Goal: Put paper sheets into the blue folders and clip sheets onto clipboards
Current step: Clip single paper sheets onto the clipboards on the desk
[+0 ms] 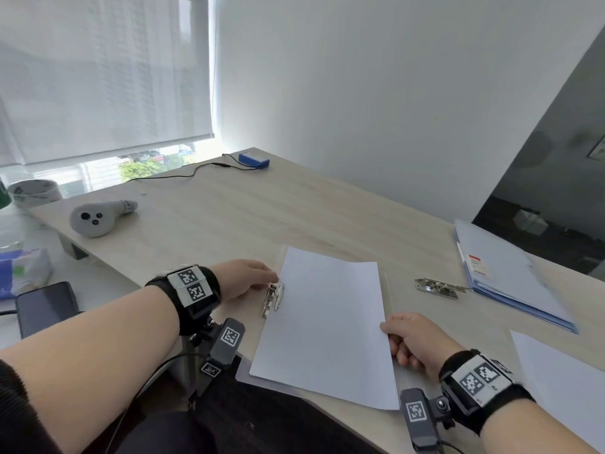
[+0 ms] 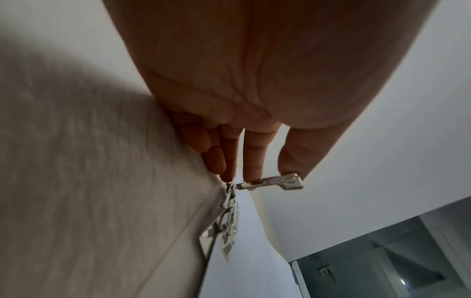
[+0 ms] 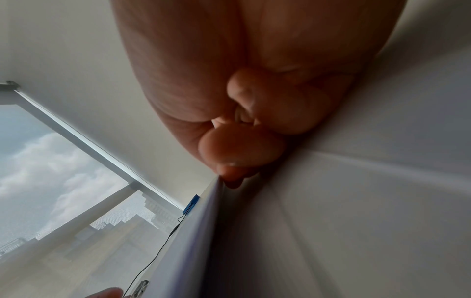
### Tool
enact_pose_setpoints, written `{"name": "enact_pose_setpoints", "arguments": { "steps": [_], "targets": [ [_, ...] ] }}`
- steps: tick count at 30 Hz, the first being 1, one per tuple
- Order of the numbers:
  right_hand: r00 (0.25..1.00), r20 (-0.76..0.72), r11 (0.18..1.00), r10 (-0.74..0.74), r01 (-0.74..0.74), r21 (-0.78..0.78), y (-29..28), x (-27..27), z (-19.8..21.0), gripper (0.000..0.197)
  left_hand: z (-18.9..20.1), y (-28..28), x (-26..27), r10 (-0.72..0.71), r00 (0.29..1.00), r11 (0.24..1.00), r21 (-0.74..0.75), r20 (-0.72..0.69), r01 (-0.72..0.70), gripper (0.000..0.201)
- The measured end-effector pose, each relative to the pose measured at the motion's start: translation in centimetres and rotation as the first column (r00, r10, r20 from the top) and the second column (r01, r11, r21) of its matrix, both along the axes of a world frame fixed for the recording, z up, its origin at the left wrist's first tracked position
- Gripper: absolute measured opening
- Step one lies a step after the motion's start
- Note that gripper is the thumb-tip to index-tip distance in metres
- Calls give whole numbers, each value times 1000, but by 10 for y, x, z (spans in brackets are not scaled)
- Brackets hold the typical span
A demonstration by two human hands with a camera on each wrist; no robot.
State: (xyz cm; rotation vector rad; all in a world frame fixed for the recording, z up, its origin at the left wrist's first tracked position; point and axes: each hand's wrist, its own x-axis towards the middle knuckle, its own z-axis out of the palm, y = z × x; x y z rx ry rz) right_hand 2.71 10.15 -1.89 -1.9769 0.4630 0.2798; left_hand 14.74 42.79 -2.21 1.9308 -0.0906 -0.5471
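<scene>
We see the left hand [image 1: 246, 277] pinching the lever of the metal clip [image 1: 273, 299] on the clipboard [image 1: 243, 371], which lies flat on the counter [image 1: 262, 211] before us. Our right hand [image 1: 413, 342] grips the far edge of the paper sheet [image 1: 327, 322] lying on it. The blue folders [image 1: 510, 276] sit further right.

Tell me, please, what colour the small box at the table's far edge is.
Blue; the small box shows best in the head view.
</scene>
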Motion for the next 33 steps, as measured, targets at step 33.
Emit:
{"name": "enact_pose_setpoints", "arguments": {
  "steps": [33],
  "targets": [
    [987, 79, 971, -142, 123, 206, 2, -9, 3, 10, 22, -21, -12, -278, 949, 755, 645, 151, 119, 80]
  ]
}}
